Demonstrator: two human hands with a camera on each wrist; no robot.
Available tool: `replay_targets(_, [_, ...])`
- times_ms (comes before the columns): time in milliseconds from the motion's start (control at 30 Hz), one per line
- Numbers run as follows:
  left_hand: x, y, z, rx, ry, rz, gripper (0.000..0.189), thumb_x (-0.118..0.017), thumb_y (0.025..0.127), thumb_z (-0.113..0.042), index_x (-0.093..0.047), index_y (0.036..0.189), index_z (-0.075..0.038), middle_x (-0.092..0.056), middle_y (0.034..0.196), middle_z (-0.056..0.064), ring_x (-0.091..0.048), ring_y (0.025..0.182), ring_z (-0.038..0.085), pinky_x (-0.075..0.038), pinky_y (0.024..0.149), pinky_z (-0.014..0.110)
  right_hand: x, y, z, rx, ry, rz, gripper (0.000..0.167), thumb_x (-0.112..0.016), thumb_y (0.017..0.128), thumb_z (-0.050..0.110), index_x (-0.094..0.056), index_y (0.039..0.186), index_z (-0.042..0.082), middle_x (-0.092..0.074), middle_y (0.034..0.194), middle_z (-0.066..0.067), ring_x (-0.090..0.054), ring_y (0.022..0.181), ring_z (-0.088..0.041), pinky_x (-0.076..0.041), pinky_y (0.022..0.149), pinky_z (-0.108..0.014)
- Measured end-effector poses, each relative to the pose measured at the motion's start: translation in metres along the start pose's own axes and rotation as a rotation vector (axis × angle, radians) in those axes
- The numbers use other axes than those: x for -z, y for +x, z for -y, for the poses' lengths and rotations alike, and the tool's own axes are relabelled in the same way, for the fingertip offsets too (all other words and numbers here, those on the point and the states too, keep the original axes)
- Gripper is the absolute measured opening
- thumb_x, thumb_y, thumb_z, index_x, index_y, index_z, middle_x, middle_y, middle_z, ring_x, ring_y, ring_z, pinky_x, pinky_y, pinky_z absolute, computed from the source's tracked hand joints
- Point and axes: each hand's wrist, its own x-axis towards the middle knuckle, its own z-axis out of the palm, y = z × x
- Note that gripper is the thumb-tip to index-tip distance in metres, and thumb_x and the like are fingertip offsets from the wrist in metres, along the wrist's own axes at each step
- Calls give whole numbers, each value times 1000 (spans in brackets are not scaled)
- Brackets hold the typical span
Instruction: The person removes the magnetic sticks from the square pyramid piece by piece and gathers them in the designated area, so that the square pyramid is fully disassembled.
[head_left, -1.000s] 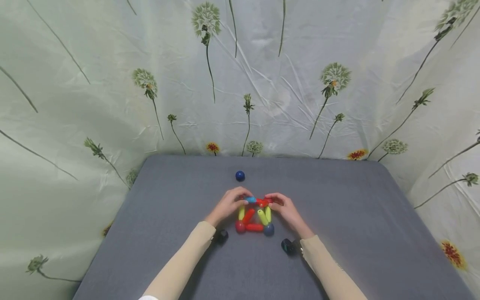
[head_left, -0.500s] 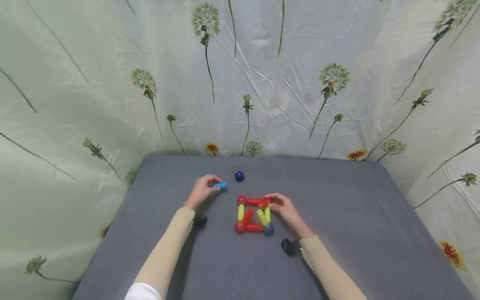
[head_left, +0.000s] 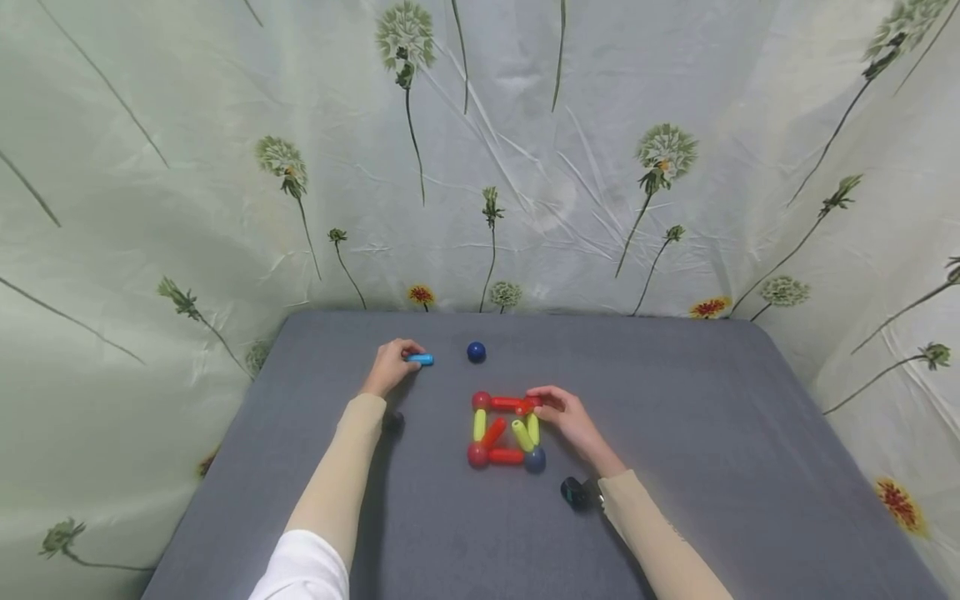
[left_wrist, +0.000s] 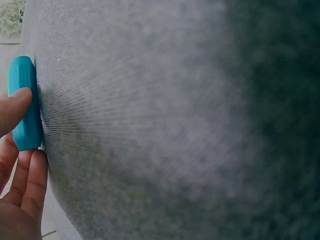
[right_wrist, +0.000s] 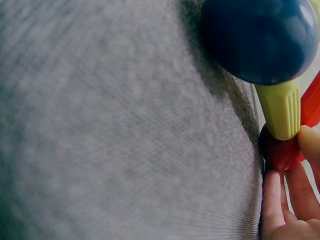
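Note:
Toward the back left of the table, my left hand point(head_left: 390, 367) pinches a light-blue toy building rod point(head_left: 422, 359) between thumb and fingers. In the left wrist view the blue rod point(left_wrist: 22, 105) lies close to the grey cloth. My right hand point(head_left: 567, 417) holds the far right red ball point(right_wrist: 281, 150) of a square building-rod frame point(head_left: 506, 457). Red and yellow-green rods join its corners, three of them red balls and the near right one a blue ball point(head_left: 535, 458). A red rod point(head_left: 492, 433) and a yellow-green rod point(head_left: 522, 435) rise slanting from the near corners.
A loose dark-blue ball point(head_left: 476, 352) sits behind the frame, right of the blue rod. All this is on a grey cloth-covered table point(head_left: 675, 400). A flower-patterned curtain point(head_left: 570, 183) hangs behind its far edge. Black wrist cameras point(head_left: 574, 493) are under both forearms.
My left hand has drawn the blue rod away from the frame's far side, back and to the left, down close to the table. My right hand has stayed on the red ball.

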Motion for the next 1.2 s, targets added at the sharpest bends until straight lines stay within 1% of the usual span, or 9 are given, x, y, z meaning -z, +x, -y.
replay_targets(233, [5, -7, 0, -15, -67, -60, 27, -69, 84, 3, -65, 111, 3, -60, 114, 22, -55, 108, 37, -44, 93, 47, 0, 0, 1, 12, 16, -1, 31, -59, 89, -7, -55, 119, -14, -58, 116, -26, -54, 102, -26, -45, 80, -21])
replay_targets(333, [7, -15, -5, -55, -107, -112, 29, -70, 85, 1, -64, 114, 0, -59, 115, 20, -54, 110, 36, -44, 93, 47, -1, -1, 2, 6, 6, -2, 31, -58, 90, -7, -55, 119, -14, -58, 116, -25, -54, 102, -25, -45, 81, -20])
replay_targets(433, [3, -28, -15, -128, -181, -130, 29, -70, 85, 1, -65, 113, -1, -61, 113, 18, -55, 108, 35, -45, 91, 46, 0, 1, -1, 5, 0, 2, 31, -58, 90, -7, -55, 120, -14, -58, 117, -24, -53, 103, -25, -45, 81, -20])
replay_targets(500, [-2, -39, -24, -177, -241, -97, 28, -70, 85, 1, -65, 112, -1, -62, 111, 17, -57, 106, 35, -46, 91, 46, 1, 2, -3, 15, 1, 6, 31, -58, 90, -7, -55, 119, -15, -58, 116, -25, -53, 103, -26, -45, 80, -20])
replay_targets(600, [-14, -58, -40, -239, -301, 8, 26, -70, 84, 1, -65, 110, 1, -64, 110, 14, -60, 104, 32, -48, 90, 44, 2, 7, -15, 18, 11, 7, 32, -59, 89, -6, -55, 120, -14, -57, 117, -24, -52, 104, -27, -45, 80, -21])
replay_targets(733, [-35, -80, -58, -278, -334, 183, 26, -70, 85, -1, -65, 110, -3, -65, 108, 6, -62, 101, 23, -50, 87, 38, 4, 13, -30, 3, 20, -11, 31, -61, 89, -4, -58, 120, -10, -58, 118, -21, -53, 104, -25, -45, 81, -21])
replay_targets(833, [-49, -92, -67, -308, -326, 266, 27, -71, 84, -5, -65, 110, -9, -65, 106, 2, -61, 97, 19, -50, 85, 36, 3, 14, -34, -2, 16, -22, 31, -61, 90, -3, -59, 120, -8, -60, 117, -19, -54, 103, -22, -45, 82, -22])
replay_targets(1000, [-67, -105, -75, -345, -245, 283, 30, -76, 82, -11, -62, 108, -16, -62, 103, -6, -58, 93, 15, -49, 82, 36, 3, 15, -35, 6, 3, -24, 31, -61, 90, -1, -60, 120, -5, -60, 117, -17, -55, 103, -21, -45, 84, -24])
replay_targets(1200, [-75, -107, -80, -345, -156, 268, 33, -76, 81, -9, -57, 107, -17, -59, 102, -8, -56, 94, 12, -49, 82, 32, 3, 15, -35, 10, 1, -27, 31, -60, 90, -2, -59, 121, -5, -60, 118, -17, -54, 106, -23, -45, 85, -23])
